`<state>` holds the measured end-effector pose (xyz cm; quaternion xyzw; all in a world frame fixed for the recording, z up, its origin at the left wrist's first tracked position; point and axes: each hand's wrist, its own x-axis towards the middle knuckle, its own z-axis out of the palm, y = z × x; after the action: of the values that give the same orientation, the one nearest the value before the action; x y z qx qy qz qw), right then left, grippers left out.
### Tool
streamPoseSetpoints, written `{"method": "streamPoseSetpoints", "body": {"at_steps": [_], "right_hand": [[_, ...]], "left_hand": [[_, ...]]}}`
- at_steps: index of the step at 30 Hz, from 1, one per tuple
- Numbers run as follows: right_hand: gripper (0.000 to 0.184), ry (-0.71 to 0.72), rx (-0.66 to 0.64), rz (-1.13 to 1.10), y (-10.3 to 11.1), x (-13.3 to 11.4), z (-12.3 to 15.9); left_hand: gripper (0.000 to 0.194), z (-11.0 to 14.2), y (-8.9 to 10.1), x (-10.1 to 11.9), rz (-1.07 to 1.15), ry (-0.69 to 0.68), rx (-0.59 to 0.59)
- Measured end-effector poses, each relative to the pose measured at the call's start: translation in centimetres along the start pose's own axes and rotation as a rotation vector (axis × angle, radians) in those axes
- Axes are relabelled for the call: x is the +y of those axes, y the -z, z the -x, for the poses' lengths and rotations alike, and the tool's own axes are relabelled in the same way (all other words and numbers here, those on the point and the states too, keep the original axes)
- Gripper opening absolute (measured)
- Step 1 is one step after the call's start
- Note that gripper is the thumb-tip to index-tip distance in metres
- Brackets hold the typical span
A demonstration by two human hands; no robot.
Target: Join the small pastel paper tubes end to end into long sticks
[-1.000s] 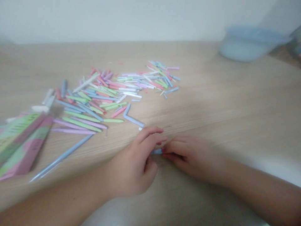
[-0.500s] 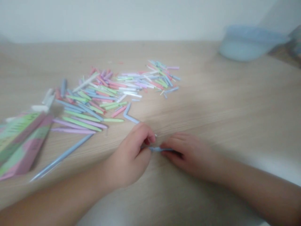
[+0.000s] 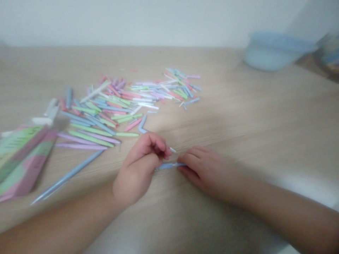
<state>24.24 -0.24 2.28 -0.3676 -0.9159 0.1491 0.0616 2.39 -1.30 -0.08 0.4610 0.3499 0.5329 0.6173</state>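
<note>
My right hand [image 3: 202,171] rests low over the table, thumb and fingers closed on the right end of a thin blue straw [image 3: 166,165]. A narrow pale band shows partway along this straw, close to my right fingertips. My left hand [image 3: 143,165] is raised a little, its fingers curled in and its thumb beside the straw's left end. Whether the thumb touches the straw, or the curled fingers hold anything, is hidden. A small white sliver [image 3: 173,150] shows just past the left fingertips. Behind that hand lies a bent blue straw piece [image 3: 142,124], partly covered.
A spread of cut straw pieces [image 3: 119,102] in several colours covers the left and middle of the wooden table [image 3: 238,116]. Pink-and-green boxes [image 3: 29,162] and a long blue straw [image 3: 69,175] lie at left. A pale blue container [image 3: 272,53] stands at back right.
My left hand has drawn back leftward, its fingers off the straw's left part, which now shows. My right hand has shifted slightly left, still on the straw. The view has moved a little.
</note>
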Motion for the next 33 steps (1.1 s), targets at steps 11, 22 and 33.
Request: {"method": "streamPoseSetpoints", "body": {"at_steps": [11, 22, 33], "right_hand": [[0.027, 0.144, -0.046, 0.159, -0.8, -0.4, -0.8], [0.015, 0.077, 0.059, 0.158, 1.0, 1.1, 0.7], [0.015, 0.01, 0.113, -0.023, 1.9, 1.8, 1.8]], "left_hand": [[0.026, 0.1, -0.3, -0.1, -0.011, -0.037, -0.047], [0.028, 0.3, -0.8, 0.7, -1.28, -0.379, -0.357], [0.025, 0.5, -1.0, 0.7, -1.413, -0.267, -0.407]]}}
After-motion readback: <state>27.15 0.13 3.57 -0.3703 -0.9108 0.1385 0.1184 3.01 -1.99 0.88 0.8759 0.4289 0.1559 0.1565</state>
